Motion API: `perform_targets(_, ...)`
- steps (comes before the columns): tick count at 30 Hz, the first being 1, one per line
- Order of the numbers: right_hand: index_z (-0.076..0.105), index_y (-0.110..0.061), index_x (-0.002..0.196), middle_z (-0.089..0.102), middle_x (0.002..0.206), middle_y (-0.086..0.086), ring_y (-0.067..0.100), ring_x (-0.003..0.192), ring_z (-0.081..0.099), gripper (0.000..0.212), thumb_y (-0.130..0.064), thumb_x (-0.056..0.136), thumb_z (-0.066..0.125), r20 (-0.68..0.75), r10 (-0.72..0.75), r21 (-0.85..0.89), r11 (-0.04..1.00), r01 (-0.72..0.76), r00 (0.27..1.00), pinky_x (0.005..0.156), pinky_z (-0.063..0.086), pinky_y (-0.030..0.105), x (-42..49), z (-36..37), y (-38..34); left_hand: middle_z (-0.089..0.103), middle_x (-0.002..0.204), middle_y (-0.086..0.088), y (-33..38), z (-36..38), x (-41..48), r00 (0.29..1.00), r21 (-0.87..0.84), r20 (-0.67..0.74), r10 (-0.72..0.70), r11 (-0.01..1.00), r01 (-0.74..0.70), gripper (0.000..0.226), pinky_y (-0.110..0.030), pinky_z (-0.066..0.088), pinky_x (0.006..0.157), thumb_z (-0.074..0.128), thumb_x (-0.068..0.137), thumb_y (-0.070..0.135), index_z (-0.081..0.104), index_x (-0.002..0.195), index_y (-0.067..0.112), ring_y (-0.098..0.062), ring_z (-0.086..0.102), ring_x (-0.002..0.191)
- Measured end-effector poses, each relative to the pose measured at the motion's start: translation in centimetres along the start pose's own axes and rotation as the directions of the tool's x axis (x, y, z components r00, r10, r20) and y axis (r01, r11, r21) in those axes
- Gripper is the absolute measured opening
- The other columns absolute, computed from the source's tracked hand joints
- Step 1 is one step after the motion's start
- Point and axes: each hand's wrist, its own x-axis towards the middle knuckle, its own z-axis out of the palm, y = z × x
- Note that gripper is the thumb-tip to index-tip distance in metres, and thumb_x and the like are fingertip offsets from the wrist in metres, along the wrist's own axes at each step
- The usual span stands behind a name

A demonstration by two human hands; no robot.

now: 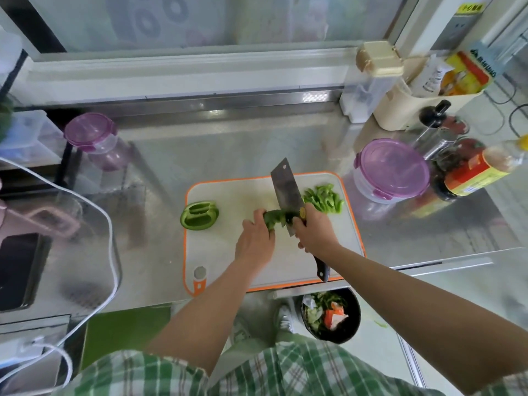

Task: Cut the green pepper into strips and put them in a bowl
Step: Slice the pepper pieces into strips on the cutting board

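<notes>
Head: cutting board [211, 247], steel counter [234, 150], window [257, 21].

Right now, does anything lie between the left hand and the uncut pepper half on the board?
Nothing visible does. Only bare board separates the pepper half from the left hand, which holds the pepper piece beside the knife.

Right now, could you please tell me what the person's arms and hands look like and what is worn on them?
The left hand and right hand are bare: no gloves, and no watch or bracelet shows at either wrist. Both forearms are uncovered. A green-and-white checked shirt appears at the bottom edge, its sleeves ending high on the arms.
</notes>
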Motion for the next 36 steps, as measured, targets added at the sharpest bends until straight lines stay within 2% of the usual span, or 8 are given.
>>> perform_targets(4, 0.045, -0.007, 0.103, 0.062, 0.086, 0.016, 0.02, 0.046, 0.061, 0.014, -0.019, 0.098, 0.044, -0.032, -0.009, -0.01, 1.0, 0.008, 0.999, 0.034, 0.041, 0.024, 1.0, -1.1, 0.0, 0.042, 0.121, -0.018, 0.0, 0.3, 0.3, 0.999, -0.011, 0.043, -0.014, 1.0, 0.014, 0.04, -0.045, 0.048, 0.082, 0.046, 0.1, 0.026, 0.032, 0.134, 0.012, -0.043, 0.059, 0.099)
perform_targets(9, 0.044, -0.005, 0.1, 0.06, 0.082, 0.017, 0.03, 0.053, 0.064, 0.013, -0.017, 0.097, 0.044, 0.011, -0.071, -0.091, 0.993, 0.072, 0.997, 0.034, 0.042, 0.025, 0.8, -1.0, 0.2, 0.061, 0.113, -0.016, -0.4, 0.0, 1.4, 0.982, -0.04, 0.042, -0.184, 0.982, 0.186, 0.038, -0.04, 0.045, 0.08, 0.042, 0.099, 0.039, 0.037, 0.123, 0.009, -0.039, 0.06, 0.101)
perform_targets(13, 0.044, -0.003, 0.1, 0.06, 0.08, 0.021, 0.039, 0.064, 0.062, 0.012, -0.014, 0.095, 0.044, 0.011, -0.135, -0.156, 0.978, 0.135, 0.991, 0.055, 0.053, 0.05, 0.2, -0.2, 0.1, 0.064, 0.11, -0.008, -0.4, 0.1, 1.4, 0.98, -0.098, 0.127, -0.155, 0.981, 0.168, 0.042, -0.038, 0.047, 0.081, 0.044, 0.095, 0.046, 0.039, 0.128, 0.02, -0.035, 0.062, 0.099)
perform_targets(18, 0.043, -0.003, 0.103, 0.06, 0.083, 0.019, 0.037, 0.068, 0.061, 0.012, -0.014, 0.096, 0.044, 0.019, -0.17, -0.189, 0.967, 0.17, 0.985, 0.059, 0.054, 0.054, 0.2, -0.4, 0.4, 0.064, 0.1, -0.014, 0.3, 0.7, 1.2, 0.962, -0.306, 0.176, -0.21, 0.917, 0.257, 0.03, -0.04, 0.049, 0.078, 0.04, 0.098, 0.041, 0.038, 0.117, 0.017, -0.035, 0.063, 0.089)
perform_targets(23, 0.045, -0.005, 0.104, 0.062, 0.083, 0.016, 0.033, 0.065, 0.063, 0.013, -0.015, 0.097, 0.043, 0.056, -0.161, -0.229, 0.958, 0.169, 0.985, 0.058, 0.055, 0.05, 0.0, -0.5, 0.6, 0.061, 0.092, -0.004, 1.2, 0.8, 0.7, 0.956, -0.236, 0.223, -0.189, 0.941, 0.241, 0.039, -0.032, 0.039, 0.068, 0.043, 0.1, 0.035, 0.026, 0.124, 0.01, -0.028, 0.057, 0.081)
perform_targets(25, 0.044, -0.006, 0.101, 0.062, 0.084, 0.016, 0.033, 0.066, 0.064, 0.011, -0.016, 0.098, 0.043, 0.076, -0.142, -0.245, 0.957, 0.156, 0.987, 0.06, 0.055, 0.049, -0.1, -0.5, 0.7, 0.065, 0.099, -0.007, 1.2, 1.0, 0.7, 0.959, -0.139, 0.207, -0.195, 0.964, 0.226, 0.047, -0.031, 0.041, 0.068, 0.049, 0.097, 0.035, 0.026, 0.128, 0.007, -0.029, 0.059, 0.082)
perform_targets(30, 0.046, -0.005, 0.105, 0.062, 0.085, 0.017, 0.033, 0.068, 0.064, 0.014, -0.016, 0.098, 0.043, 0.081, -0.139, -0.236, 0.959, 0.154, 0.987, 0.061, 0.055, 0.05, -0.2, -0.9, 1.0, 0.055, 0.116, -0.012, 0.7, 0.9, 0.5, 0.989, 0.12, 0.005, -0.145, 0.982, 0.143, 0.044, -0.034, 0.046, 0.084, 0.058, 0.09, 0.04, 0.048, 0.117, 0.007, -0.03, 0.059, 0.101)
perform_targets(36, 0.043, -0.007, 0.1, 0.061, 0.083, 0.015, 0.032, 0.066, 0.063, 0.009, -0.017, 0.099, 0.043, 0.078, -0.169, -0.233, 0.955, 0.183, 0.983, 0.059, 0.055, 0.048, -0.5, -1.2, 0.8, 0.049, 0.118, -0.013, 0.3, 1.0, 0.6, 0.991, 0.069, -0.062, -0.116, 0.99, 0.12, 0.039, -0.032, 0.043, 0.087, 0.055, 0.091, 0.034, 0.05, 0.122, 0.011, -0.029, 0.055, 0.101)
